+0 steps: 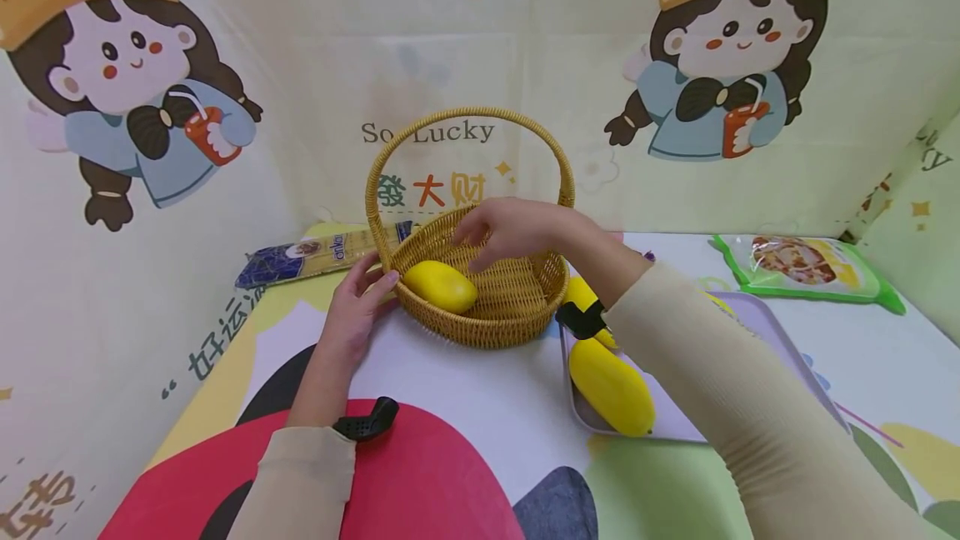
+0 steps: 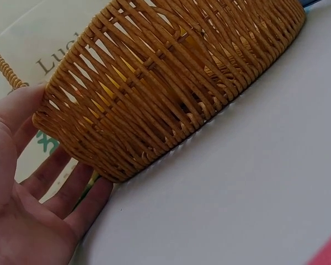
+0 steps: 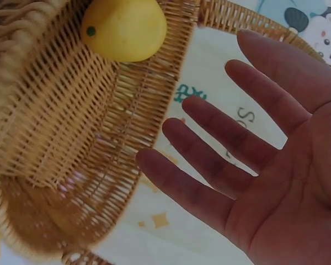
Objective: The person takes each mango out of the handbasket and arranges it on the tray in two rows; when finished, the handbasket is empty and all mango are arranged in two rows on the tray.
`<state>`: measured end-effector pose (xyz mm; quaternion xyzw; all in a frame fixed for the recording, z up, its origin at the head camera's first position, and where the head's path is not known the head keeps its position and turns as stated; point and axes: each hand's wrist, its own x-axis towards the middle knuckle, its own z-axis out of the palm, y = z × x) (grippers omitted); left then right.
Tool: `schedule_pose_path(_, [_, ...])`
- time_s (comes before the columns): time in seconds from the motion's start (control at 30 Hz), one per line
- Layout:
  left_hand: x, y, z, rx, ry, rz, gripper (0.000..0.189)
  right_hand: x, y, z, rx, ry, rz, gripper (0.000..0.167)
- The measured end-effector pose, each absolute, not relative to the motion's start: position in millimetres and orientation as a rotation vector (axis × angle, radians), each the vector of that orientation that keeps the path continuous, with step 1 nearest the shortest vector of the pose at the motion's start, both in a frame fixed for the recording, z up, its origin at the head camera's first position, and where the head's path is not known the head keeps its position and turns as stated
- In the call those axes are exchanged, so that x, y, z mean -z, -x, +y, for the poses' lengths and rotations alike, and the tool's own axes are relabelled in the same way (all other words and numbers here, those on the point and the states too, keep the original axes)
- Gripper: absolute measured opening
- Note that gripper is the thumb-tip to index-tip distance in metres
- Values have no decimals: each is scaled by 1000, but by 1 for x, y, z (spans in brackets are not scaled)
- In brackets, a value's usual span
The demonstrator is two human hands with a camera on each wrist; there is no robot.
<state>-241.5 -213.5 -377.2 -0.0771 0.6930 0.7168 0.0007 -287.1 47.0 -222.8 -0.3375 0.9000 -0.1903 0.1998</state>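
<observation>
A wicker basket (image 1: 495, 327) with a tall arched handle stands on the table. One smooth yellow mango (image 1: 440, 287) lies inside it on the left; in the right wrist view a dark stem spot shows on this fruit. My left hand (image 1: 356, 307) holds the basket's left side by the handle base. In the left wrist view the thumb is at the rim and the fingers lie along the outer wall. My right hand (image 1: 510, 232) hovers over the basket with its fingers spread, and the right wrist view shows nothing in its palm (image 3: 298, 182).
Right of the basket, a lilac tray (image 1: 772, 323) carries a long yellow fruit (image 1: 611, 387) and more yellow fruit, partly behind my right arm. A green-edged food packet (image 1: 810, 267) lies at the back right. Behind the basket's left side lies a blue-and-yellow packet (image 1: 322, 257).
</observation>
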Motion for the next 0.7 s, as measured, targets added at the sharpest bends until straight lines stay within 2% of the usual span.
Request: schedule_pose_path(0.7, [376,241,-216,-2233,228,2158,63,236,311,-4,405,815,2377,51])
